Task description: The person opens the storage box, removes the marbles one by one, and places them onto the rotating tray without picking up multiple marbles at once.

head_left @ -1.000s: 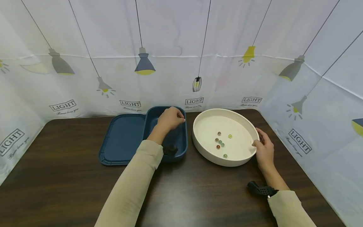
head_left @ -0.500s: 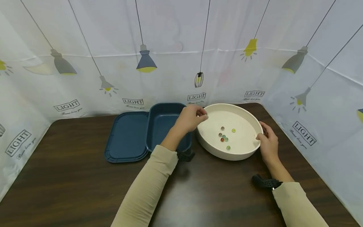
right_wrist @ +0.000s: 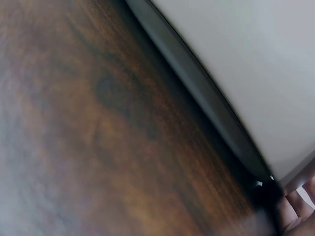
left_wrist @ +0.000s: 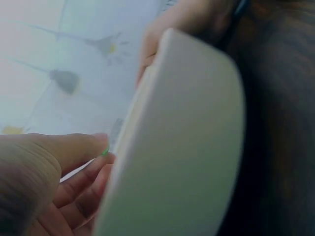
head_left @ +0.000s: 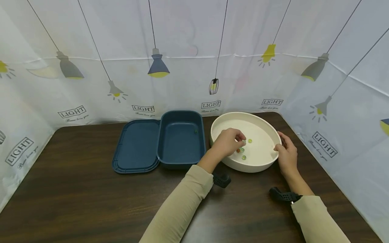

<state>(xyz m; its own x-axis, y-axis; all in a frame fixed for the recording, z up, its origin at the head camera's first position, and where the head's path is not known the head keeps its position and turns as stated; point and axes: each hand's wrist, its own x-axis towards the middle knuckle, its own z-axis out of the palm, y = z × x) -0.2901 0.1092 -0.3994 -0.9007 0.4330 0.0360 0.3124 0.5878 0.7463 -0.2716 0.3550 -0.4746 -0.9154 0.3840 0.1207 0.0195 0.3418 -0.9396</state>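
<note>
A round cream tray point(head_left: 263, 135) stands on the table at the right in the head view. My left hand point(head_left: 228, 141) reaches over its near left side. In the left wrist view its thumb and index finger pinch a small green marble point(left_wrist: 105, 153). Several marbles lie on the tray floor near these fingers, among them a yellow-green marble point(head_left: 250, 140) and a green marble point(head_left: 244, 157); the hand may hide others. My right hand point(head_left: 286, 152) grips the tray's right rim, thumb inside and fingers outside. A dark blue rectangular container point(head_left: 179, 143) holds one small marble point(head_left: 196, 132).
A flat dark blue lid point(head_left: 136, 145) lies against the container's left side. The dark wooden table point(head_left: 91, 192) backs onto a white curtain point(head_left: 185, 84) printed with lamps. Black bands with cameras are on both wrists.
My left hand has moved right, from above the blue container to inside the tray, and now pinches a marble there. My right hand keeps its grip on the rim.
</note>
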